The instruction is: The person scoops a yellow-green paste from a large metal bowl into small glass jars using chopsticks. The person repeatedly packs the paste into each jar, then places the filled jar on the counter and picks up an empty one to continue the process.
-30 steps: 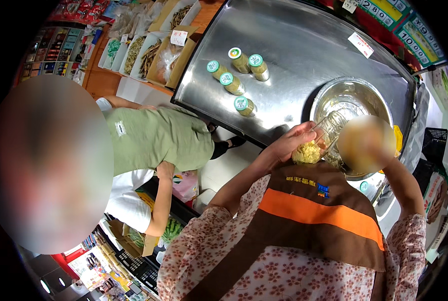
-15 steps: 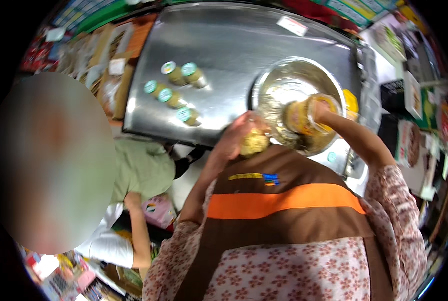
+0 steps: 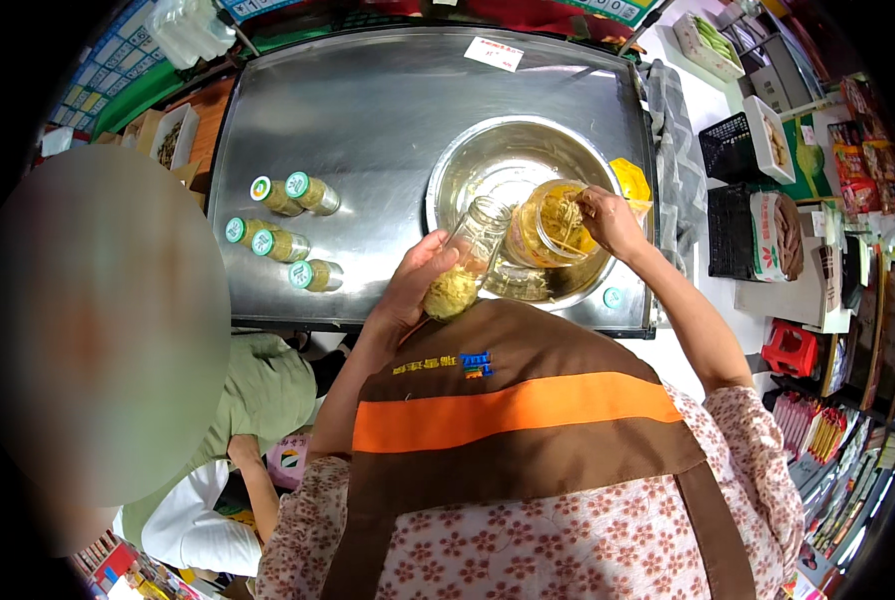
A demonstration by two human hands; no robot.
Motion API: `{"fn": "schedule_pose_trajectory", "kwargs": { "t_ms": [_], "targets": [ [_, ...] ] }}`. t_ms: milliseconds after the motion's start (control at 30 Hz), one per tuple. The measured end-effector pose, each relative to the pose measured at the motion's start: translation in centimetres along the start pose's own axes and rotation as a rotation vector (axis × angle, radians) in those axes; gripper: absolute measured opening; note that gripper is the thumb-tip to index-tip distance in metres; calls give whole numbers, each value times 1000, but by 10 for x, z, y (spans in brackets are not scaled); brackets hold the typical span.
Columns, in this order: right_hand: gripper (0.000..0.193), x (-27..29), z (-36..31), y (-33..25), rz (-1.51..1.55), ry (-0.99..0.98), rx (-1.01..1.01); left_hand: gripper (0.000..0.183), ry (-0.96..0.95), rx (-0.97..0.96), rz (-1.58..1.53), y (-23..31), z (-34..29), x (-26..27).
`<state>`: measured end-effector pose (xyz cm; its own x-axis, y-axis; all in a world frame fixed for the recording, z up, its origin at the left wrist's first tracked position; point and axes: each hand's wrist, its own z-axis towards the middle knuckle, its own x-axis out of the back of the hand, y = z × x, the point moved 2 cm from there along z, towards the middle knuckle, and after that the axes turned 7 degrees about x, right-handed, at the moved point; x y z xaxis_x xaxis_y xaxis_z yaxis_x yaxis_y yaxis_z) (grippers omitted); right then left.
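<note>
Glass jar point(image 3: 474, 248) gripped in left hand point(image 3: 417, 278) by bowl point(image 3: 467, 160) rim; right hand point(image 3: 612, 222) at tub point(image 3: 524, 243) mouth, can't tell grip; gap to capped jars point(image 3: 289, 245); steel tabletop point(image 3: 387, 120); red packets point(image 3: 870, 165) right.

From where I'm standing, yellow characters sit beside a small, mostly blue emblem point(image 3: 475, 365) on the brown apron point(image 3: 527, 340), and a white card point(image 3: 493, 54) at the table's point(image 3: 367, 90) far edge carries red and dark writing. Green-and-white lids point(image 3: 297, 185) on the jars point(image 3: 321, 197) bear printed marks, one showing a round orange-and-green one point(image 3: 260, 188), all too small to make out. Figures show on a blue-and-green board point(image 3: 617, 8) overhead, red print marks the white sack point(image 3: 767, 235) to the right, and dark lettering crosses the pink bag point(image 3: 289, 456).
</note>
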<state>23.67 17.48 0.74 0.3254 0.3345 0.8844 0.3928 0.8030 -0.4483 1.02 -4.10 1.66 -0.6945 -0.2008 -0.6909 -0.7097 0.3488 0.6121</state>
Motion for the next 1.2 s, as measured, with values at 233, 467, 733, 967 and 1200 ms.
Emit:
{"fn": "schedule_pose_trajectory", "kwargs": {
  "t_ms": [233, 467, 733, 967, 1200],
  "targets": [
    [23, -2, -19, 20, 273, 226, -149, 36, 24, 58, 148, -10, 29, 6],
    [24, -6, -27, 38, 1019, 405, -439, 38, 2, 95, 242, -24, 54, 7],
    [24, -6, -23, 25, 1178, 518, -405, 53, -114, 116, 7, -22, 81, -28],
    [33, -14, -28, 12, 1274, 456, -276, 51, -279, 224, -49, -15, 120, -67],
    [32, -20, -34, 4, 1592, 669, -429, 48, -266, 255, 97, -9, 141, -75]
  ]
}}
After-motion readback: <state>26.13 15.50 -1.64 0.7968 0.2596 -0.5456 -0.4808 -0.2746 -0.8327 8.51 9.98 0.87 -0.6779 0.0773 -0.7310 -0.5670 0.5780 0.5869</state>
